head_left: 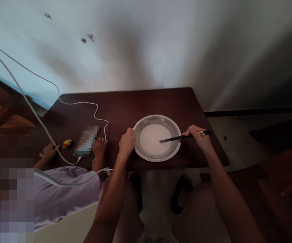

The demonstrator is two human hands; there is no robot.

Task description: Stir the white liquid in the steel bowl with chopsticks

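A round metal basin [157, 159] stands near the front edge of the dark table, holding a whitish liquid or batter [152, 138]. My left hand [127, 141] is closed on the basin's left rim. Black chopsticks [176, 138] with yellow bands near their top ends are gripped in my right hand [197, 136], just right of the basin. They slant down to the left over the rim, and their tips touch the white mixture near its middle.
Another person's hand [99, 146] touches a blurred phone [87, 141] on the left of the table [125, 104]; their other hand [49, 152] lies near a small yellow-and-red object [67, 143]. A white cable [78, 102] loops across there. Behind stands a wall [140, 50].
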